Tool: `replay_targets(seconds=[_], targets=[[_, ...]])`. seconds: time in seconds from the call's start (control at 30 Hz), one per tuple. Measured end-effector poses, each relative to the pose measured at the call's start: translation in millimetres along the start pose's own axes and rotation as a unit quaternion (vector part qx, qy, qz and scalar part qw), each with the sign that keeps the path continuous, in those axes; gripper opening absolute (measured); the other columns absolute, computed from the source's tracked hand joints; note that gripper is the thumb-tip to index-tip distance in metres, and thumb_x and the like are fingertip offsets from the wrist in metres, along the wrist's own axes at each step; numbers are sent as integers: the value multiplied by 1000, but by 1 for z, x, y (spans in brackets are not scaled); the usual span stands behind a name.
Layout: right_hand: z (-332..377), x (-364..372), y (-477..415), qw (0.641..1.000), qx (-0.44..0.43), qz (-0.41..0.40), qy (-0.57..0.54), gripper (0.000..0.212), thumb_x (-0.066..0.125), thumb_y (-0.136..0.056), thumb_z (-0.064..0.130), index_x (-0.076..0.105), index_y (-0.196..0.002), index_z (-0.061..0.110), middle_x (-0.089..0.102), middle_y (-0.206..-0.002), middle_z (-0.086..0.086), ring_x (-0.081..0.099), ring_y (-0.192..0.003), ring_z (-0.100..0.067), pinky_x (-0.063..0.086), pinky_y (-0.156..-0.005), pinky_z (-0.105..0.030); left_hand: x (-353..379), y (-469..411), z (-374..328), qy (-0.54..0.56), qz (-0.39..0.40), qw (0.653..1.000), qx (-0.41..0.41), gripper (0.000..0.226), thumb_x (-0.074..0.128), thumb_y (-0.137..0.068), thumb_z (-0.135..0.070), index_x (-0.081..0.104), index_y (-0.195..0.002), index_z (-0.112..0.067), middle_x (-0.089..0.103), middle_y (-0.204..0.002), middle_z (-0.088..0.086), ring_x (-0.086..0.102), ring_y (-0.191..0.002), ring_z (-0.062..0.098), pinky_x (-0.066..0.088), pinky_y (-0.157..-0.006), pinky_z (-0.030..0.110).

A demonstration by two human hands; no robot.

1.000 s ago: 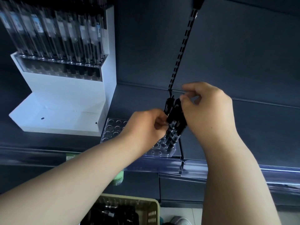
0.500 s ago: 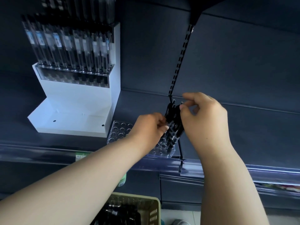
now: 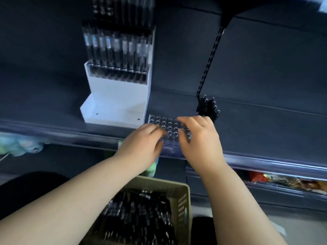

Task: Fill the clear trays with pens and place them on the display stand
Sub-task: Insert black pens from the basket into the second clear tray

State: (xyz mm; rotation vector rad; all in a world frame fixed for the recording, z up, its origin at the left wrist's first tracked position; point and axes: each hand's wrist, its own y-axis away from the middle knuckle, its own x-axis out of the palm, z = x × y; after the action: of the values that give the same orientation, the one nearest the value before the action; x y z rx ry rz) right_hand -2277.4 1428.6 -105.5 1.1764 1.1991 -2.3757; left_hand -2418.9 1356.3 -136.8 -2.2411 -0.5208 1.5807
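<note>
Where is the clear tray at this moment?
Head view, centre: the clear tray lies on the shelf just right of the white display stand, held by the left hand and right hand, black pens bunched at its right end.

The clear tray (image 3: 165, 125) is gripped at its near edge by the left hand (image 3: 141, 145) and overlaid by the right hand (image 3: 201, 140). Black pens (image 3: 208, 107) are stood at its far right, the display stand (image 3: 116, 91) just left.

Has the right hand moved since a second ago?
Yes: the right hand came off the black pen bundle and dropped nearer, over the clear perforated plastic tray.
</note>
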Motion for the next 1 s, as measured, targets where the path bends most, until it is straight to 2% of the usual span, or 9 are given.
replay_targets(seconds=[0.1, 0.17, 0.3, 0.47, 0.57, 0.63, 0.77, 0.9, 1.0], targets=[[12, 15, 23, 996, 15, 84, 5, 29, 62, -83, 8, 65, -113, 7, 66, -100, -10, 53, -98, -32, 41, -86, -33, -10, 47, 14, -54, 33, 998, 25, 26, 74, -69, 0, 70, -95, -2, 68, -93, 11, 64, -87, 32, 54, -77, 37], [20, 26, 42, 990, 43, 132, -1, 31, 60, -86, 11, 64, -116, 9, 65, -104, -9, 51, -103, -29, 37, -89, -30, -11, 80, 24, -64, 68, 996, 8, 27, 73, -72, -3, 69, -99, -6, 67, -98, 8, 63, -92, 30, 53, -80, 34], [34, 53, 88, 968, 104, 229, 10, 32, 56, -88, 19, 61, -120, 16, 62, -110, -5, 48, -108, -24, 37, -92, -28, -2, 125, 38, -15, 170, 976, -137, 31, 49, -92, -20, 56, -123, -21, 53, -124, -6, 44, -119, 18, 44, -92, 33], [47, 85, 152, 906, 194, 372, 54, 34, 53, -89, 25, 58, -122, 20, 54, -123, -7, 47, -116, -24, 43, -96, -29, 8, 151, 47, -22, 282, 936, -208, 33, 42, -95, -18, 52, -125, -26, 48, -128, -6, 45, -118, 18, 46, -92, 39], [51, 97, 174, 866, 220, 442, 71, 32, 53, -89, 25, 58, -119, 17, 51, -122, -9, 51, -112, -27, 47, -90, -29, 18, 163, 46, -61, 340, 915, -208, 33, 41, -94, -14, 53, -122, -25, 50, -124, -3, 51, -110, 22, 47, -87, 35], [49, 102, 178, 854, 241, 456, 74, 31, 53, -90, 23, 57, -120, 17, 49, -124, -8, 51, -111, -27, 46, -89, -30, 26, 167, 44, -82, 362, 906, -206, 31, 42, -94, -12, 55, -120, -22, 52, -122, 0, 52, -109, 24, 43, -84, 33], [38, 111, 176, 859, 262, 435, 62, 32, 51, -90, 16, 57, -122, 18, 48, -126, -8, 50, -112, -25, 47, -91, -29, 49, 168, 42, -54, 386, 885, -254, 28, 45, -94, -16, 58, -119, -18, 54, -123, 4, 54, -110, 26, 43, -92, 34], [33, 124, 170, 878, 261, 399, 45, 39, 46, -91, 14, 50, -130, 16, 43, -135, -6, 38, -126, -23, 36, -104, -26, 77, 164, 41, 34, 370, 861, -347, 27, 51, -93, -26, 60, -116, -15, 62, -116, 8, 58, -107, 26, 47, -89, 30], [26, 137, 167, 882, 262, 388, 46, 45, 44, -91, 10, 44, -135, 16, 39, -140, -4, 33, -130, -22, 33, -107, -29, 99, 163, 42, 49, 354, 840, -408, 29, 52, -92, -30, 59, -114, -13, 63, -115, 8, 58, -108, 26, 46, -86, 29]])
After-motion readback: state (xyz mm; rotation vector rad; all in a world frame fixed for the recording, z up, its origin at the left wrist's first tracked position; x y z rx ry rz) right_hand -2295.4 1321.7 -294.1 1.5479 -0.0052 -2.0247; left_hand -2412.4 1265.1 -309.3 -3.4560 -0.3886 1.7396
